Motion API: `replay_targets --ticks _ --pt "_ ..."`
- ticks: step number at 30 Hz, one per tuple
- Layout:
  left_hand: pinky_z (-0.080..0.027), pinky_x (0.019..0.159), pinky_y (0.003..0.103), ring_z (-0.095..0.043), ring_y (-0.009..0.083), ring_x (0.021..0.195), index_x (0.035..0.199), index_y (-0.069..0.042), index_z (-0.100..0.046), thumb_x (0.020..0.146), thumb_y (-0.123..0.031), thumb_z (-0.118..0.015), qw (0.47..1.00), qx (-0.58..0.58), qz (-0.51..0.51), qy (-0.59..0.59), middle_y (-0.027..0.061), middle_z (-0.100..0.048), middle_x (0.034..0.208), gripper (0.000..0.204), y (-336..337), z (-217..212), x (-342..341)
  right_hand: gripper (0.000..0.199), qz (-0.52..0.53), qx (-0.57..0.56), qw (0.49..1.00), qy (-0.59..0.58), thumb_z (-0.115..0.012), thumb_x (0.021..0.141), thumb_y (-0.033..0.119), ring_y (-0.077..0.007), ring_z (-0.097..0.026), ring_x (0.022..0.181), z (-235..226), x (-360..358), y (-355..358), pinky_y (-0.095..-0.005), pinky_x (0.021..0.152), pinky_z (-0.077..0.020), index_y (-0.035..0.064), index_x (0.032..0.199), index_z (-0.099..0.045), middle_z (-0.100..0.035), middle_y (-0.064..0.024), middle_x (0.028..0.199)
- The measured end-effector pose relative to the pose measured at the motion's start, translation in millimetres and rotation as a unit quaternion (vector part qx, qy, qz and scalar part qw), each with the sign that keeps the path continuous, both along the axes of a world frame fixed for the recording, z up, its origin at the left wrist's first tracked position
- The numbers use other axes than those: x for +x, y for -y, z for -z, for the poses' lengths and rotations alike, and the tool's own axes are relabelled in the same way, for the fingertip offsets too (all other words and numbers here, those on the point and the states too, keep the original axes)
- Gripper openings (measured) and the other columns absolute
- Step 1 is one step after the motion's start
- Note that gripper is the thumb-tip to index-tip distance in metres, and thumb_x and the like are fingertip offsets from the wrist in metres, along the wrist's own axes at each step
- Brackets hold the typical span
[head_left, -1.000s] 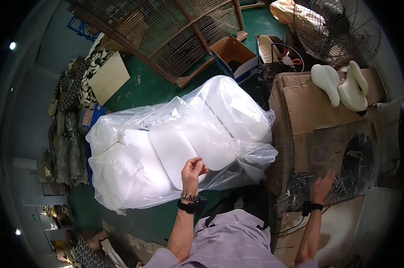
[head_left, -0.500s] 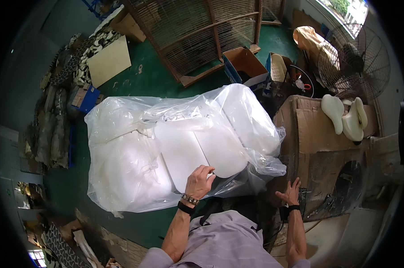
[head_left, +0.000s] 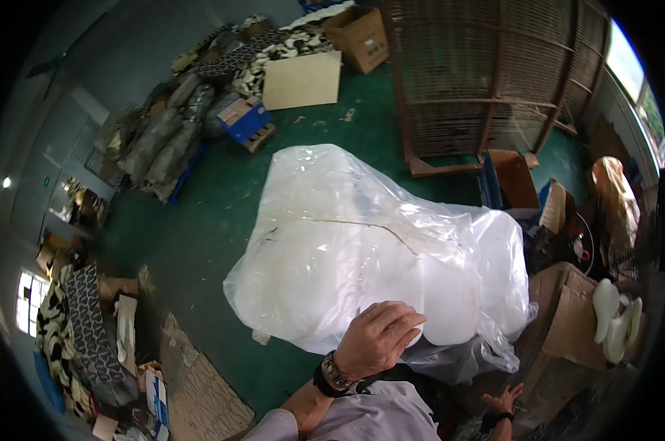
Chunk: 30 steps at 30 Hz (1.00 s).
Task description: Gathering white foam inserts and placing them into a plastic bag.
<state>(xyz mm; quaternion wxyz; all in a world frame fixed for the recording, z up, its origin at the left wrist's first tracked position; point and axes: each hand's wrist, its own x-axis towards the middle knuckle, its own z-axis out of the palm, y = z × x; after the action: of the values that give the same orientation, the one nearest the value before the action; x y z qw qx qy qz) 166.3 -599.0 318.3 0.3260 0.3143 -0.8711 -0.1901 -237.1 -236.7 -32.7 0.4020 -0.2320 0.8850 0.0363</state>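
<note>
A large clear plastic bag point(head_left: 325, 173) lies in front of me, packed with white, smooth, rounded pieces. My left hand point(head_left: 380, 338) is over its near edge, fingers curled and pressed together. A bit of white shows under the fingertips, but what they grip is too hidden to name. Off to the lower right, my right hand point(head_left: 503, 400) is held with its fingers spread and nothing in them, beside the brown cardboard point(head_left: 575, 316). White bicycle saddles point(head_left: 615, 323) rest on that cardboard.
Brown slatted racks point(head_left: 487, 81) stand at the far right, with an open box point(head_left: 512, 180) by them. Far left are heaped sacks point(head_left: 159, 143), a blue crate point(head_left: 244, 117) and a flat board point(head_left: 303, 81). A patterned sheet point(head_left: 200, 375) lies on the floor at near left.
The view has swung left, so the bag and racks appear further right. My left hand remains closed at the bag's near edge; my right hand stays spread, now lower in view.
</note>
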Motion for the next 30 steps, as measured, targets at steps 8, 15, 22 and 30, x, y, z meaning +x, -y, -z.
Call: replay_targets --ticks 8,15,22,30 --pt "-0.039 0.112 0.052 -0.05 0.0345 0.131 0.131 -0.004 -0.061 0.088 -0.031 -0.079 0.958 -0.046 -0.245 0.139 0.0135 -0.055 0.135 0.054 40.0 -3.4 118.9 0.13 -0.047 0.033 0.998 -0.033 -0.082 0.068 0.073 -0.0533 0.015 0.154 24.8 -12.5 8.0 -0.0762 0.118 -0.0067 0.008 0.164 -0.025 0.019 -0.0313 0.167" --pt "-0.032 0.118 0.059 -0.043 0.0345 0.141 0.136 -0.004 -0.058 0.09 -0.043 -0.075 0.945 -0.049 -0.292 0.139 0.0133 -0.05 0.143 0.063 35.2 21.2 119.1 0.135 -0.116 -0.012 0.993 -0.01 -0.083 0.064 0.075 -0.0531 0.015 0.154 51.3 -18.0 99.1 -0.0698 0.121 -0.0068 0.0021 0.162 -0.026 0.02 -0.0323 0.167" --pt "-0.031 0.118 0.06 -0.041 0.0373 0.143 0.136 -0.005 -0.059 0.09 -0.042 -0.075 0.942 -0.054 -0.298 0.146 0.0128 -0.05 0.144 0.06 31.6 25.4 99.8 0.14 -0.157 -0.034 0.987 0.025 -0.083 0.06 0.076 -0.0529 0.015 0.154 79.1 -7.6 165.2 -0.0633 0.124 -0.007 -0.0039 0.16 -0.027 0.02 -0.0333 0.166" --pt "-0.033 0.114 0.06 -0.047 0.0385 0.136 0.128 -0.001 -0.062 0.084 -0.031 -0.079 0.953 -0.056 -0.274 0.115 0.0166 -0.055 0.138 0.056 37.7 25.5 96.1 0.146 -0.016 0.0 1.0 0.018 -0.084 0.055 0.077 -0.0527 0.015 0.154 38.8 -23.3 -6.7 -0.056 0.127 -0.0072 -0.0107 0.157 -0.029 0.02 -0.0344 0.166"
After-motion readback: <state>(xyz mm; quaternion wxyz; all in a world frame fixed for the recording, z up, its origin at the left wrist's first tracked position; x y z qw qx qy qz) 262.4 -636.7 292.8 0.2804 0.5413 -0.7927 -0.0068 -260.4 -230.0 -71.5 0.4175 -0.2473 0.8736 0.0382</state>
